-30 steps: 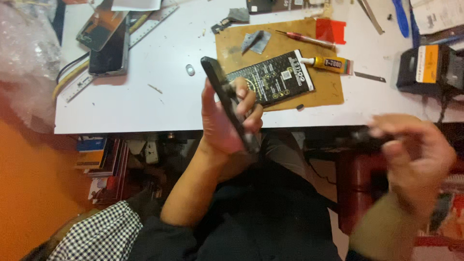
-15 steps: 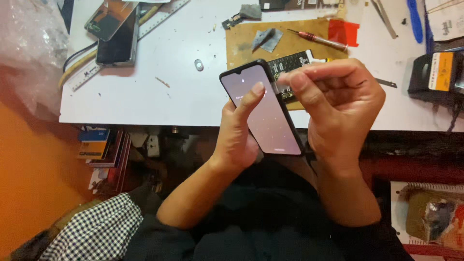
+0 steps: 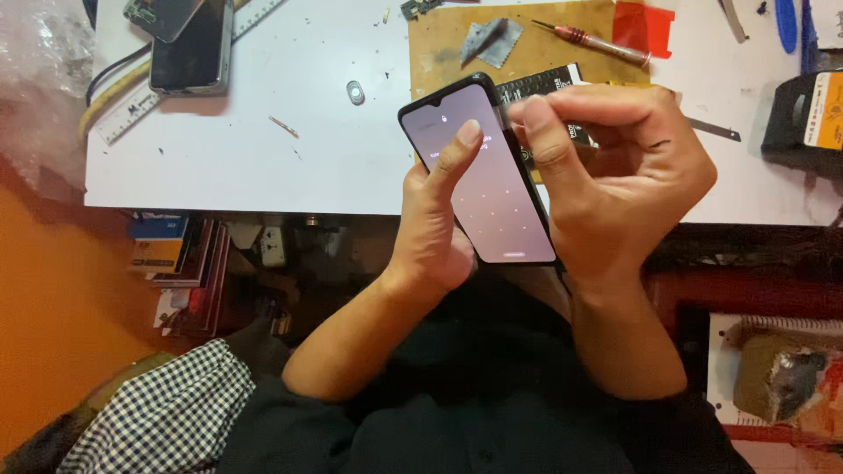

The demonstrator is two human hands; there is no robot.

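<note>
A black smartphone point(image 3: 488, 175) with a lit pale screen is held upright over my lap, in front of the white table's near edge. My left hand point(image 3: 435, 219) grips its left side, thumb resting on the screen. My right hand point(image 3: 615, 175) wraps the phone's right edge, fingertips pressing near the top right corner. Behind my hands a brown mat point(image 3: 439, 48) lies on the table point(image 3: 290, 149), with a red-handled screwdriver point(image 3: 590, 39) and a grey cloth scrap point(image 3: 490, 39) on it.
Two stacked phones point(image 3: 189, 48) and a ruler point(image 3: 132, 110) lie at the table's back left beside bubble wrap point(image 3: 39, 79). A small metal ring point(image 3: 355, 91) lies mid-table. A black box point(image 3: 803, 110) stands at the right. Books point(image 3: 180, 263) sit under the table.
The phone turned from edge-on to screen facing me, now lit. My right hand came in from the lower right and took hold of its right edge.
</note>
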